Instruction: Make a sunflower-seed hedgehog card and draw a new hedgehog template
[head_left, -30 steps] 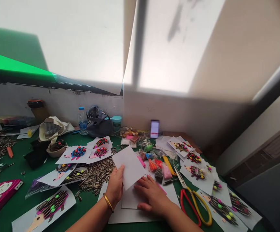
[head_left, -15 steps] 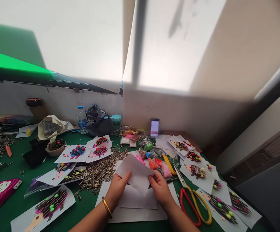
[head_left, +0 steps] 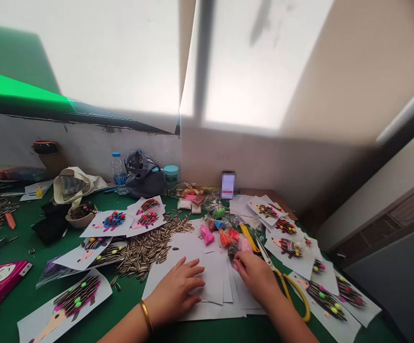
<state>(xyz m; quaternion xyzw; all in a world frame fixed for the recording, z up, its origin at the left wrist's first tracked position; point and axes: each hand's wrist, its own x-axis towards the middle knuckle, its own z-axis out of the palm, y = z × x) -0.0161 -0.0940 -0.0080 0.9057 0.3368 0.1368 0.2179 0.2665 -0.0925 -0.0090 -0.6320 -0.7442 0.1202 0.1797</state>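
Observation:
Several sheets of white paper (head_left: 210, 281) lie overlapping at the middle of the green table. My left hand (head_left: 178, 288), with a gold bangle on the wrist, rests on them palm down with its fingers spread. At the right, my right hand (head_left: 253, 274) has its fingers drawn together at a dark grey packet (head_left: 232, 249) among small coloured clay packets; what they hold, if anything, is hidden. A pink packet (head_left: 207, 234) lies just left of these. Scissors (head_left: 282, 278) with a yellow handle are partly covered by my right forearm.
Sunflower seeds (head_left: 150, 247) are heaped left of the papers. Hedgehog pictures (head_left: 74, 305) lie on both sides. Behind stand a phone (head_left: 228, 185), a lidded jar (head_left: 171, 177), a grey bag (head_left: 144, 178) and a water bottle (head_left: 119, 176). A magenta device (head_left: 6, 283) sits far left.
The sheet held between both hands is down on the other papers. My left hand has let go and spread out; my right hand has moved right to the clay packets.

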